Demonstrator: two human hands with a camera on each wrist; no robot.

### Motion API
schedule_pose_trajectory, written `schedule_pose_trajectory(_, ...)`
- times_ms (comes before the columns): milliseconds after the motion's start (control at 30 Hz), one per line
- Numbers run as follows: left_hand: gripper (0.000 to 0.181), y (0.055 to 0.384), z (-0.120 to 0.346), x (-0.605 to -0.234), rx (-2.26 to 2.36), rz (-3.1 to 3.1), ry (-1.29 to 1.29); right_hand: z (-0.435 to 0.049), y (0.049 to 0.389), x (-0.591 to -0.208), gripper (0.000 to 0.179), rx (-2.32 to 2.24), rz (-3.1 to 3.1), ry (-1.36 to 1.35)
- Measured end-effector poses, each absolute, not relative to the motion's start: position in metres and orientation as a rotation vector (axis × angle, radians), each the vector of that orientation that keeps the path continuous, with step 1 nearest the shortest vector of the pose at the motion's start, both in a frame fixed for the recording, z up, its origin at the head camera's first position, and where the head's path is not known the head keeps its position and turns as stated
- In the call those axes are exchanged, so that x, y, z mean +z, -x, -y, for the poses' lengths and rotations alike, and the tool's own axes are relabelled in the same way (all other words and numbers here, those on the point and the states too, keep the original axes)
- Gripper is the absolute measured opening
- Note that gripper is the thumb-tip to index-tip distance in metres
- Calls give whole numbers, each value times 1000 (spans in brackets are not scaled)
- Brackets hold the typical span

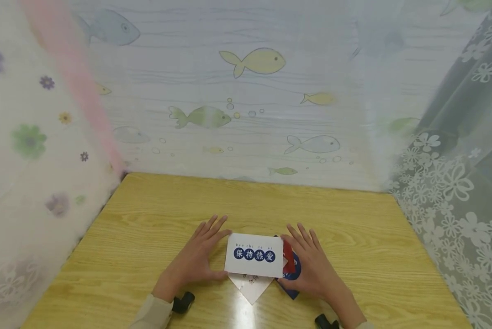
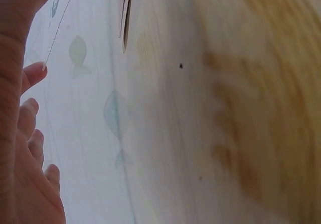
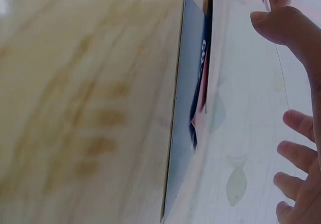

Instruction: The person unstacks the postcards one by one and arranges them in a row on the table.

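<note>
A white card (image 1: 254, 268) printed with Chinese characters in blue circles is held up by its two short sides. My left hand (image 1: 192, 260) pinches its left corners between thumb and index finger, other fingers stretched out. On the opposite side, my right hand (image 1: 311, 267) holds the right corners likewise. Below it lie a white card with dark writing (image 1: 251, 289), turned cornerwise, a red card (image 1: 288, 262) and a blue card (image 1: 290, 293), all partly covered. Seen nearly edge-on in both wrist views, the held card is above the table, apart from the blue card (image 3: 185, 98).
The wood-grain table (image 1: 180, 196) reaches back to a pale curtain with fish prints (image 1: 196, 155). A flowered sheet (image 1: 65, 183) hangs at the left, and lace with white flowers (image 1: 451, 228) at the right. Black wrist mounts (image 1: 183, 302) sit at both wrists.
</note>
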State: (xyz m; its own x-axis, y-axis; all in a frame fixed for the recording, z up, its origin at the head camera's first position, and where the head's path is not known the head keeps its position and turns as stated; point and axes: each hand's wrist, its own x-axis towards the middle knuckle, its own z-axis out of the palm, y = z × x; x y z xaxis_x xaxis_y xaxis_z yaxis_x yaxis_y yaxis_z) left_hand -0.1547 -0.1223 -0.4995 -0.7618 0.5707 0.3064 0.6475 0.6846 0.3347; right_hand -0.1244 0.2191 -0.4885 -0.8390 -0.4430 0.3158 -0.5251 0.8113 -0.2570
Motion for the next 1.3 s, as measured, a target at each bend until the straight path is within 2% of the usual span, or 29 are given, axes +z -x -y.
schedule_pose_trajectory(700, 100, 181, 119, -501, -780, 2732, 996, -225, 160, -485, 103, 645, 2773, -803)
schedule_pose_trajectory(1300, 97, 224, 111, -502, -895, 2745, 1021, -231, 202, -492, 100, 761, 2817, -810)
